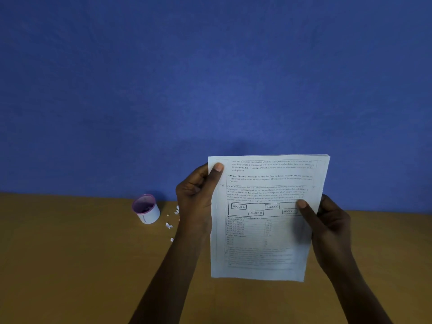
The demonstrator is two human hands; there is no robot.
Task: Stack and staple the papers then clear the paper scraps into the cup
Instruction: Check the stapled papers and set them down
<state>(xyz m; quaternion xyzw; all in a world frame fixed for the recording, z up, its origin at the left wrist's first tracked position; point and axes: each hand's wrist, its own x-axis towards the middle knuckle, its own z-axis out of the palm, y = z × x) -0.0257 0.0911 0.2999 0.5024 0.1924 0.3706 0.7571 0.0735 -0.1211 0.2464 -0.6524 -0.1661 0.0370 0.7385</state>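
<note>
I hold a stack of printed papers upright above the wooden table, its printed face toward me. My left hand grips the stack's left edge near the top, thumb on the front. My right hand grips the right edge at mid height, thumb over the print. A small white cup with a pink rim and inside stands on the table to the left. Several white paper scraps lie between the cup and my left wrist. No stapler is in view.
The brown wooden table meets a blue wall right behind the cup. Bare tabletop stretches to the left and in front of the cup, and to the right of my right arm.
</note>
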